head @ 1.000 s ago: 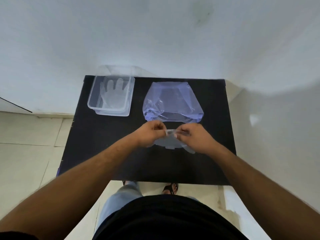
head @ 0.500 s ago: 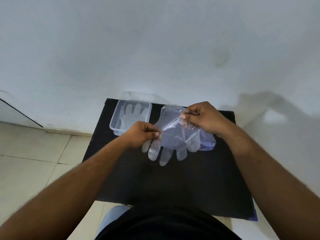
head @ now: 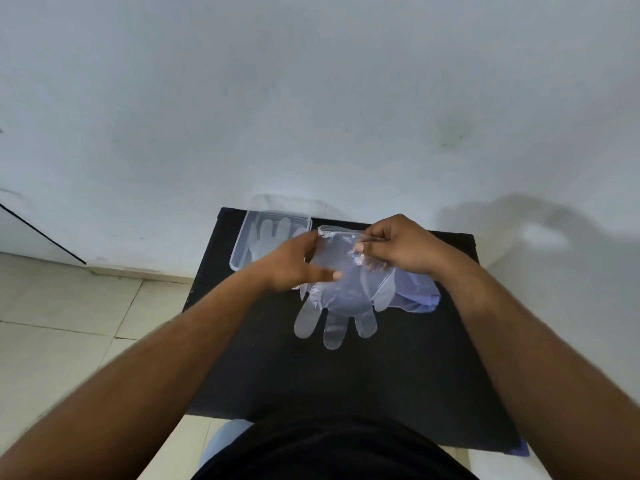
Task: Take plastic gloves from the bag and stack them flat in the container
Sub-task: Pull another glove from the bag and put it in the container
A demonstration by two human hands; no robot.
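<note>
Glove (head: 341, 289) hangs fingers-down above the bench (head: 346, 368), its cuff pinched in the right hand (head: 401, 249); the left hand (head: 294, 266), fingers spread, smooths it flat for the container (head: 239, 251).

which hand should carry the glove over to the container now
Left, probably. The left hand is beside the container, which sits on the table's left. The right hand pinches the glove cuff farther right and would have to cross over.

A black desk (head: 346, 375) stands against a pale wall (head: 311, 98), which has a faint greenish smudge (head: 450, 133). Beige floor tiles (head: 69, 323) lie to its left.
</note>
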